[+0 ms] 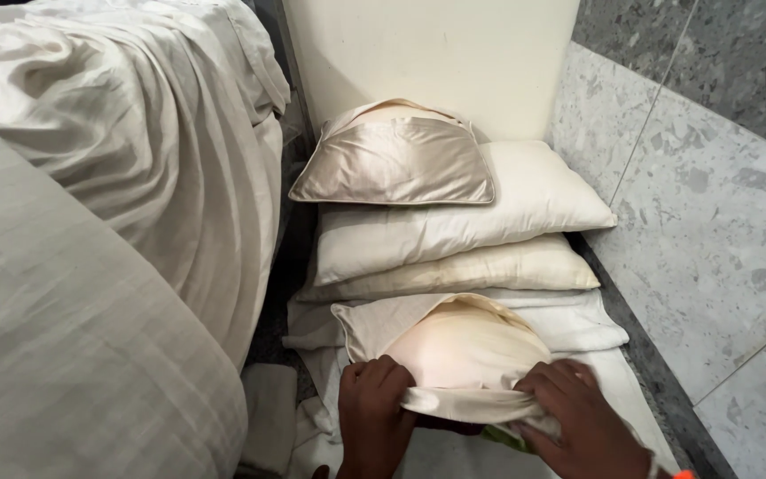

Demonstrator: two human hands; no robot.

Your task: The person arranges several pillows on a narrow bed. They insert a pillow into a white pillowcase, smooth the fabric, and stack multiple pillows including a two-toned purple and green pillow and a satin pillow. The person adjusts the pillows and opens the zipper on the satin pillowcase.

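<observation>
Left hand [372, 412]: grip closed on the gathered open edge of the beige pillowcase [374, 324], knuckles up, at the near left of the cushion.
Right hand [582, 417]: grip closed on the same bunched edge at the near right; a small orange band shows at the wrist.
Cushion [463, 350]: pale, rounded, partly bared and partly inside the pillowcase; it lies nearest the person on folded white linen [578, 324], on the floor between the bed and the wall.
Step in hand: judged as working the case mouth along the cushion; whether on or off cannot be told.
Next move calls for: both hands pulling evenly, so the cloth slides without snagging a corner.
Stack behind: satin pillow [396, 160] on two white pillows [489, 208].
Left side: bed with rumpled sheet [152, 115].
Right side: speckled grey wall tiles [720, 204].
Under the right hand: something green, perhaps cloth.
</observation>
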